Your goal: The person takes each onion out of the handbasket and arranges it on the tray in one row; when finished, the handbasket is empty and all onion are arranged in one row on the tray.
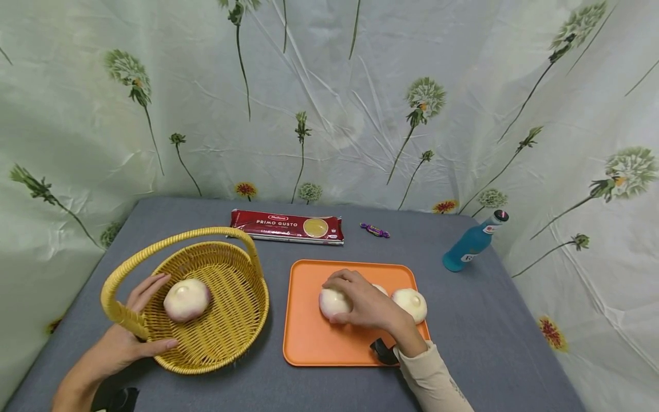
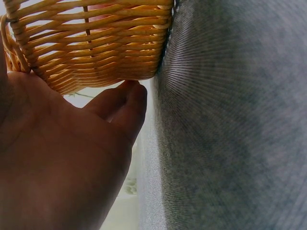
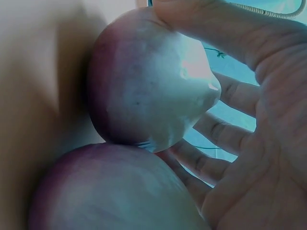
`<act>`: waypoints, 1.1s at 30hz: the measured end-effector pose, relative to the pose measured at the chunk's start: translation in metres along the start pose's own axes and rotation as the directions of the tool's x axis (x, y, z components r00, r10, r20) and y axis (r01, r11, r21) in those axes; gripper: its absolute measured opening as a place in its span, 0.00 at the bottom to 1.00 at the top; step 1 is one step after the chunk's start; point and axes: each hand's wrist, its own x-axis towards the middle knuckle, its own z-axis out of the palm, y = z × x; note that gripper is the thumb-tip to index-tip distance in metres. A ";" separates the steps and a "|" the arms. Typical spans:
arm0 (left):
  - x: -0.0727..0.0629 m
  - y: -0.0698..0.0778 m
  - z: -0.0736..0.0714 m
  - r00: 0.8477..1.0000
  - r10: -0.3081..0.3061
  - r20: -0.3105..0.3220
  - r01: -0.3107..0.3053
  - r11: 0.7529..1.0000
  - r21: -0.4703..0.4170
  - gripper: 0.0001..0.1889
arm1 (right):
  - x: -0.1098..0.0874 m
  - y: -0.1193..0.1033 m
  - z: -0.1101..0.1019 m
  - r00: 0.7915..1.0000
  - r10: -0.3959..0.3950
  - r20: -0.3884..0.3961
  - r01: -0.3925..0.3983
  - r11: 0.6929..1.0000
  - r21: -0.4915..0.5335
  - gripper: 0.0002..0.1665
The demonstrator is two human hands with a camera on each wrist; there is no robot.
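Observation:
A yellow wicker basket (image 1: 239, 320) with a hooped handle stands on the left, with one white-and-purple turnip (image 1: 187, 300) in it. My left hand (image 1: 120, 337) holds the basket's left side, thumb at the front rim and fingers farther back. In the left wrist view the palm is against the woven wall (image 2: 100, 57). On an orange tray (image 1: 309, 343), my right hand (image 1: 368, 303) grips a turnip (image 3: 148, 81), thumb on one side and fingers round the other. Another turnip (image 3: 120, 191) touches it; a further turnip (image 1: 410, 304) sits at the tray's right edge.
Behind the tray lie a red packet (image 1: 283, 226) marked Primo Gusto and a small purple wrapped candy (image 1: 374, 230). A blue bottle (image 1: 473, 243) stands at the back right. A floral curtain (image 1: 350, 114) hangs behind the grey table (image 1: 494, 343).

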 end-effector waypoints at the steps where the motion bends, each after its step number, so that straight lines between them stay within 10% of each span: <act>1: 0.000 -0.001 0.000 1.000 0.002 -0.003 -0.002 1.000 -0.001 0.61 | 0.000 0.000 0.000 1.000 0.004 0.002 -0.004 1.000 0.001 0.33; 33: 0.002 -0.001 0.000 1.000 0.011 -0.004 -0.011 1.000 -0.004 0.62 | 0.001 -0.001 0.000 1.000 0.014 0.014 -0.014 1.000 0.003 0.32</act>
